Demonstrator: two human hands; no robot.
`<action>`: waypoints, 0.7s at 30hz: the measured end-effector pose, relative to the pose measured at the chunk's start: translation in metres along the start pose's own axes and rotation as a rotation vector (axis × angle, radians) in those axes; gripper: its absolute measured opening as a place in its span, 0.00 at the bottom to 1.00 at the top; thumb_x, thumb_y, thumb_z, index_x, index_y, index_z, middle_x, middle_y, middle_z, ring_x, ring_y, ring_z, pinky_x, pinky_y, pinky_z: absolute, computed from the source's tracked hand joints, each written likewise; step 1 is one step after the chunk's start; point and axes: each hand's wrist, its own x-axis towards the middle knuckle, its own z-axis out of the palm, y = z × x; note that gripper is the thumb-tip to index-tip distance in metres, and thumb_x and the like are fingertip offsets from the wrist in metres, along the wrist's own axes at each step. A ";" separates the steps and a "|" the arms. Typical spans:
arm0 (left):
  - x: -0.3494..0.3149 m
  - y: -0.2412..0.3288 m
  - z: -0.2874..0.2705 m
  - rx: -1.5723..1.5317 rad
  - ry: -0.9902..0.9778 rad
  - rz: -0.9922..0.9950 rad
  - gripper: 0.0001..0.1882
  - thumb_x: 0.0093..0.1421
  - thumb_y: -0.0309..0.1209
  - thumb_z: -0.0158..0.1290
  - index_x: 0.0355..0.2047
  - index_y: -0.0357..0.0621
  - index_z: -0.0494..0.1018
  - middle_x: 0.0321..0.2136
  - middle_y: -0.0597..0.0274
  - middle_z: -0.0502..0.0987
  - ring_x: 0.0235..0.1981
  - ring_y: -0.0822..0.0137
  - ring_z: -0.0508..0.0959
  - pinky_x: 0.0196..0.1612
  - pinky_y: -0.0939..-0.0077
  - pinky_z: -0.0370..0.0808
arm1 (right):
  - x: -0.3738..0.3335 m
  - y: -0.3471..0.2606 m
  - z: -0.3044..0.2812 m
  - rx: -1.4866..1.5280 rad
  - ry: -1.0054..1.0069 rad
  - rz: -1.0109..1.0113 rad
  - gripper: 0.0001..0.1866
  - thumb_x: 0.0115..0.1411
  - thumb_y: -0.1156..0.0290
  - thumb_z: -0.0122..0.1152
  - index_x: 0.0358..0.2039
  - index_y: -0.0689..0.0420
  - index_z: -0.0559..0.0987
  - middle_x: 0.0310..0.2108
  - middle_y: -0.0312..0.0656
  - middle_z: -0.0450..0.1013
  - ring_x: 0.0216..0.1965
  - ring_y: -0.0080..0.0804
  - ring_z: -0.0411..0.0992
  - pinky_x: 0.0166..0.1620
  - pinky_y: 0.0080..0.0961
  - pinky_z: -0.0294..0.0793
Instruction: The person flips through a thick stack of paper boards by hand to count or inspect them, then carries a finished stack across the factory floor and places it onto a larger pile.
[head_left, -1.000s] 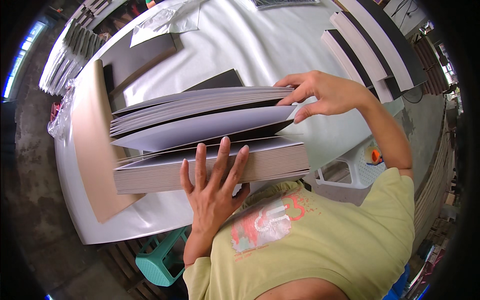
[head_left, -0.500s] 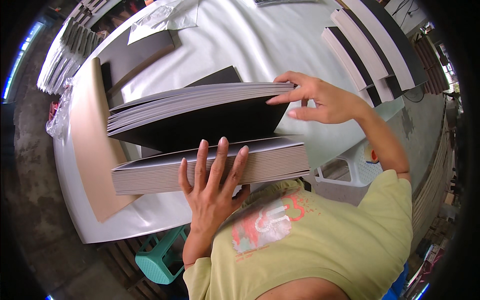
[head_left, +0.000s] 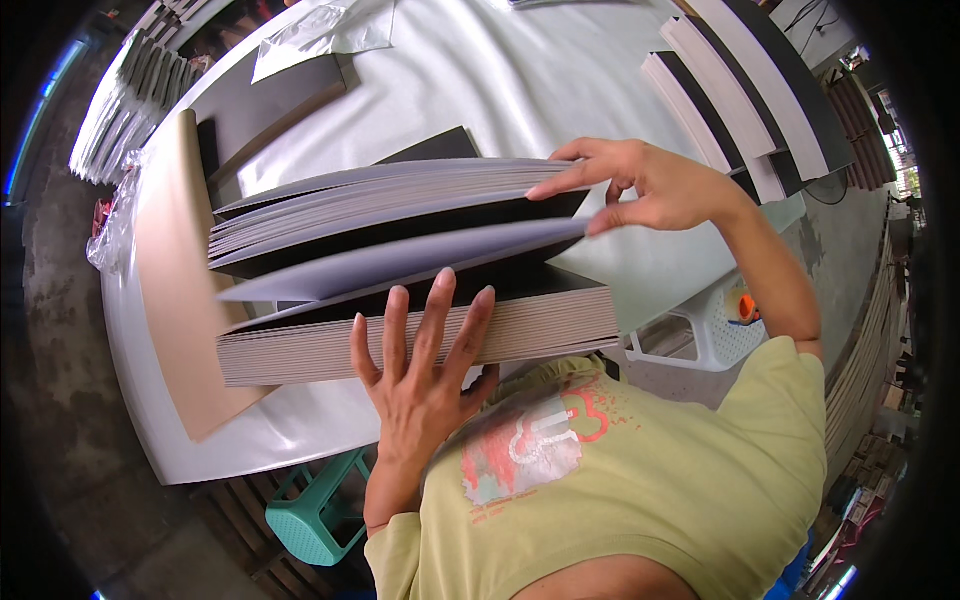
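Observation:
A thick stack of grey-edged boards with dark faces (head_left: 540, 325) lies across the table right in front of me. My left hand (head_left: 420, 345) spreads its fingers over the near edge of this stack, fingertips reaching its top. Above it, a fanned bundle of similar boards (head_left: 370, 205) is raised and tilted back. Between the two, a single pale grey sheet (head_left: 400, 258) stands lifted, its left end blurred. My right hand (head_left: 640, 190) has its thumb at that sheet's right corner and its fingers on the raised bundle's right end.
A tan sheet (head_left: 185, 300) and a dark curved board (head_left: 270, 110) lie on the white-covered table (head_left: 500, 75) at left. Clear plastic (head_left: 325, 38) is behind. More black-and-white stacks (head_left: 745, 95) stand far right. A green stool (head_left: 315, 515) and a white stool (head_left: 700, 335) are below the table edge.
A single sheet has come up between the lower stack and the raised bundle. My right thumb has moved onto its corner. My left hand stays on the lower stack.

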 end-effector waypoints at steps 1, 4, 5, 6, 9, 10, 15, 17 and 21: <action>0.001 0.000 0.000 0.000 0.000 0.005 0.42 0.32 0.41 0.67 0.53 0.70 0.71 0.61 0.73 0.62 0.64 0.54 0.56 0.65 0.52 0.44 | 0.001 0.005 0.002 0.011 0.030 -0.086 0.22 0.51 0.78 0.61 0.49 0.51 0.76 0.54 0.49 0.63 0.46 0.36 0.69 0.43 0.28 0.73; 0.002 -0.001 -0.001 -0.004 -0.026 0.024 0.40 0.35 0.41 0.65 0.54 0.70 0.70 0.59 0.75 0.65 0.64 0.55 0.56 0.65 0.51 0.43 | 0.001 0.010 0.007 -0.076 0.054 -0.154 0.18 0.55 0.84 0.51 0.45 0.53 0.78 0.53 0.47 0.65 0.50 0.37 0.68 0.46 0.28 0.71; 0.002 -0.002 -0.002 -0.003 -0.034 0.026 0.40 0.37 0.42 0.64 0.55 0.70 0.69 0.59 0.76 0.65 0.64 0.56 0.57 0.65 0.51 0.43 | 0.000 0.011 0.006 -0.137 0.027 -0.136 0.18 0.56 0.82 0.52 0.46 0.52 0.78 0.54 0.48 0.64 0.50 0.38 0.67 0.46 0.28 0.71; 0.002 -0.002 -0.002 -0.002 -0.042 0.027 0.39 0.38 0.42 0.63 0.56 0.71 0.68 0.59 0.76 0.64 0.64 0.57 0.57 0.64 0.50 0.43 | 0.000 0.012 0.007 -0.198 0.001 -0.118 0.17 0.56 0.79 0.54 0.46 0.52 0.77 0.55 0.48 0.63 0.51 0.38 0.67 0.46 0.29 0.71; 0.002 -0.002 -0.004 -0.017 -0.074 0.009 0.40 0.39 0.42 0.63 0.57 0.72 0.66 0.61 0.75 0.63 0.65 0.53 0.55 0.65 0.50 0.42 | -0.005 0.006 0.013 -0.234 0.081 -0.059 0.25 0.50 0.67 0.68 0.50 0.49 0.76 0.59 0.49 0.58 0.52 0.39 0.65 0.43 0.29 0.71; 0.003 -0.002 -0.004 -0.019 -0.080 0.010 0.40 0.39 0.42 0.63 0.57 0.72 0.66 0.61 0.75 0.62 0.65 0.52 0.54 0.65 0.50 0.41 | -0.005 0.002 0.011 -0.212 0.043 -0.032 0.30 0.45 0.63 0.71 0.51 0.50 0.75 0.60 0.52 0.56 0.55 0.42 0.63 0.45 0.30 0.72; 0.002 -0.001 -0.005 -0.021 -0.091 0.000 0.41 0.39 0.43 0.64 0.58 0.74 0.65 0.62 0.74 0.61 0.66 0.50 0.51 0.65 0.50 0.39 | -0.004 -0.003 0.006 -0.259 -0.021 -0.039 0.45 0.32 0.55 0.79 0.53 0.53 0.73 0.62 0.56 0.52 0.60 0.48 0.58 0.44 0.31 0.75; 0.001 -0.001 -0.004 -0.028 -0.093 -0.003 0.41 0.39 0.43 0.64 0.58 0.75 0.65 0.62 0.74 0.60 0.66 0.50 0.51 0.65 0.49 0.39 | -0.004 -0.006 0.005 -0.217 -0.028 -0.014 0.43 0.33 0.57 0.79 0.53 0.53 0.73 0.62 0.56 0.52 0.59 0.47 0.60 0.43 0.30 0.76; -0.002 -0.001 -0.001 -0.038 -0.065 -0.020 0.40 0.39 0.44 0.64 0.57 0.75 0.65 0.62 0.74 0.60 0.66 0.51 0.51 0.65 0.49 0.38 | -0.002 -0.004 0.002 -0.057 -0.055 0.041 0.38 0.38 0.64 0.77 0.54 0.50 0.73 0.61 0.56 0.54 0.55 0.42 0.66 0.41 0.27 0.76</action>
